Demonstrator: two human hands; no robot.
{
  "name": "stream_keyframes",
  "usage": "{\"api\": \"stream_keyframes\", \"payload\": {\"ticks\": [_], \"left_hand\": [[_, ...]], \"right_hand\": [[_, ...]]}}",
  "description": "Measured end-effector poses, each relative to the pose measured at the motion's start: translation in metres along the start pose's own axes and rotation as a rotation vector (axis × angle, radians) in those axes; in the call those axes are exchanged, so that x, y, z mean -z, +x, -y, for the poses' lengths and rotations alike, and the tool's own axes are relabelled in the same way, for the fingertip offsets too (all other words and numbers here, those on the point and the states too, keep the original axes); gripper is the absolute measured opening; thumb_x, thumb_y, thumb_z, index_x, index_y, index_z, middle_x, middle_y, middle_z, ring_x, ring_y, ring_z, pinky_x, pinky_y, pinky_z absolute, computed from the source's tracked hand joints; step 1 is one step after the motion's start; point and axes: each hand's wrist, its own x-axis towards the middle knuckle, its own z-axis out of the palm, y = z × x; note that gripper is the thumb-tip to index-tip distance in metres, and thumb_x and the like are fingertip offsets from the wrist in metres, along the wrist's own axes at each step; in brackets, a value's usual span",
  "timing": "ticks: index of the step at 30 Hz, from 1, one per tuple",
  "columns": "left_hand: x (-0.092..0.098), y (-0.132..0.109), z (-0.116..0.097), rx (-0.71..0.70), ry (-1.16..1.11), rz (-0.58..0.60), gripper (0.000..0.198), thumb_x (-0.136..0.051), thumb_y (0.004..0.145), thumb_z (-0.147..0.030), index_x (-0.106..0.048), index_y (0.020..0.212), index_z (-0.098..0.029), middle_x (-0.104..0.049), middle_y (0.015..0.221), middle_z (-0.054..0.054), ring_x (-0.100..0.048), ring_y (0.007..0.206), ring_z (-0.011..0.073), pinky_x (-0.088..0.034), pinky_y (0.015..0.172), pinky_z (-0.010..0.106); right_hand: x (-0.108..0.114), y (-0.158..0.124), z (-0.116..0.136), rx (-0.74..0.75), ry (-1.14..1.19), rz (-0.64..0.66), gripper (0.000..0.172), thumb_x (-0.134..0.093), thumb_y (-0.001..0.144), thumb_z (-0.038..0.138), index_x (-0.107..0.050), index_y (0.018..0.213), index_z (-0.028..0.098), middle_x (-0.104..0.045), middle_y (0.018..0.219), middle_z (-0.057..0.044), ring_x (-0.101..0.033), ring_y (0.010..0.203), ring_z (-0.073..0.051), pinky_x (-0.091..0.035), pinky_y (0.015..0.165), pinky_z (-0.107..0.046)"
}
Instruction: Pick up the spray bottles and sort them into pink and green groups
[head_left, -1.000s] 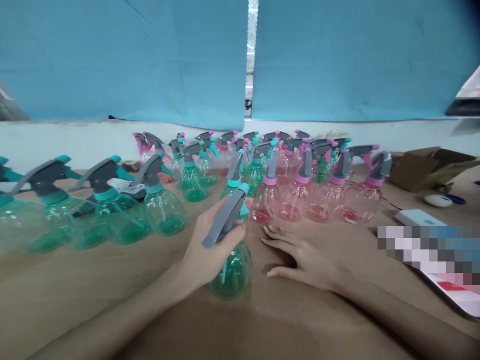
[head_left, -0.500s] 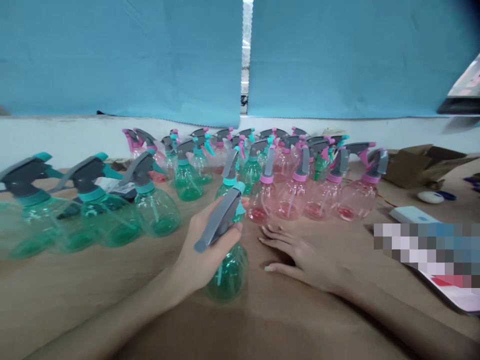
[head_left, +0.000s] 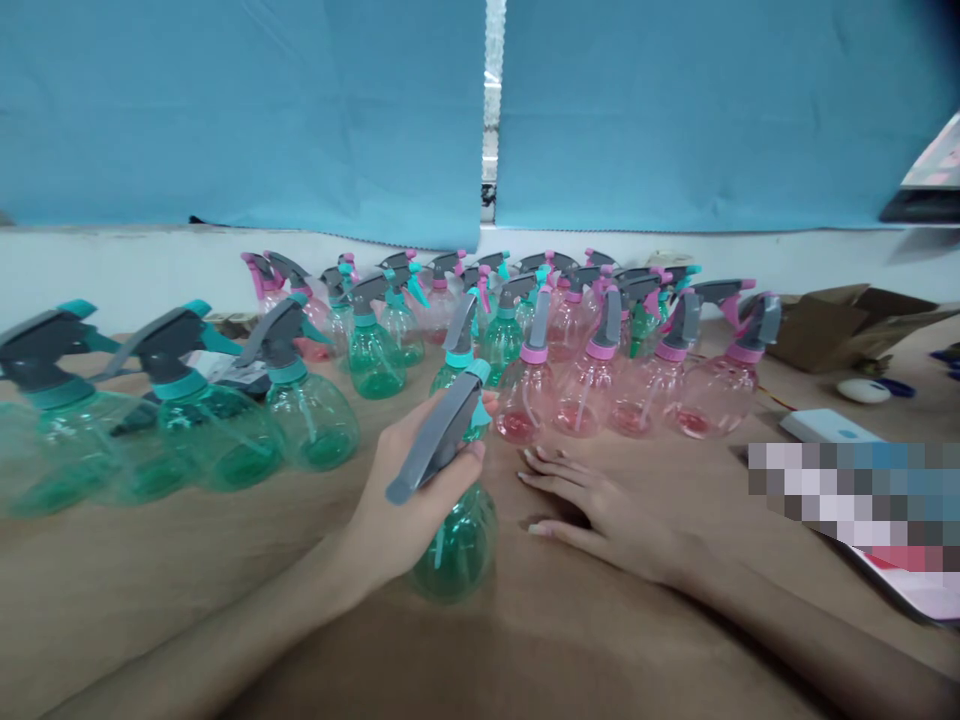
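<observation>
My left hand is wrapped round the neck of a green spray bottle with a grey and teal trigger head. The bottle appears to stand on the brown table; its neck is mostly hidden by my fingers. To the right, my right hand lies palm down on the table, fingers spread, holding nothing. Just beyond it stand several pink spray bottles in a row. Off to the left is a row of several green spray bottles, each with some green showing at the bottom.
More green and pink spray bottles crowd the back of the table by the wall. At right are an open cardboard box, a white mouse-shaped object, a white box and a partly blurred-out flat object. Blue cloth hangs behind.
Almost nothing differs. The view has shifted very slightly, while both hands and the held bottle stay in place.
</observation>
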Motion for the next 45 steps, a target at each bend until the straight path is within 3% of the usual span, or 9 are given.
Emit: {"api": "stream_keyframes", "payload": {"ticks": [17,29,37,45], "left_hand": [[0.0009,-0.0008,-0.0008,0.005,0.075,-0.060,0.003,-0.051,0.077,-0.025,-0.050,0.074,-0.024,-0.047,0.063,-0.004,-0.047,0.057,0.0144,-0.041,0.052,0.026],[0.0019,-0.0012,-0.0026,0.033,0.035,-0.010,0.003,-0.050,0.080,-0.023,-0.049,0.078,-0.024,-0.046,0.067,-0.003,-0.046,0.061,0.0144,-0.041,0.057,0.026],[0.0014,-0.0016,-0.0029,0.020,0.060,-0.036,0.004,-0.051,0.079,-0.024,-0.049,0.075,-0.024,-0.046,0.067,-0.003,-0.046,0.061,0.0150,-0.041,0.055,0.026],[0.0070,0.0014,-0.0049,0.058,0.050,0.045,0.004,-0.051,0.078,-0.026,-0.053,0.076,-0.022,-0.044,0.059,-0.005,-0.039,0.051,0.0123,-0.034,0.048,0.026]], "right_hand": [[0.0004,-0.0002,0.0012,-0.039,0.002,0.029,0.057,-0.047,0.088,0.056,-0.045,0.136,0.024,-0.036,0.147,-0.003,-0.030,0.136,-0.023,-0.026,0.112,-0.046],[0.0022,-0.0004,0.0034,-0.020,0.026,0.009,0.056,-0.049,0.089,0.054,-0.043,0.137,0.027,-0.039,0.146,-0.004,-0.031,0.136,-0.025,-0.027,0.111,-0.050],[0.0018,-0.0002,0.0023,-0.019,0.012,0.016,0.057,-0.048,0.088,0.055,-0.044,0.137,0.026,-0.038,0.146,-0.004,-0.031,0.136,-0.025,-0.027,0.112,-0.048],[0.0005,-0.0006,0.0009,-0.007,0.023,0.007,0.056,-0.049,0.089,0.053,-0.043,0.137,0.026,-0.037,0.147,-0.004,-0.031,0.136,-0.025,-0.027,0.111,-0.049]]}}
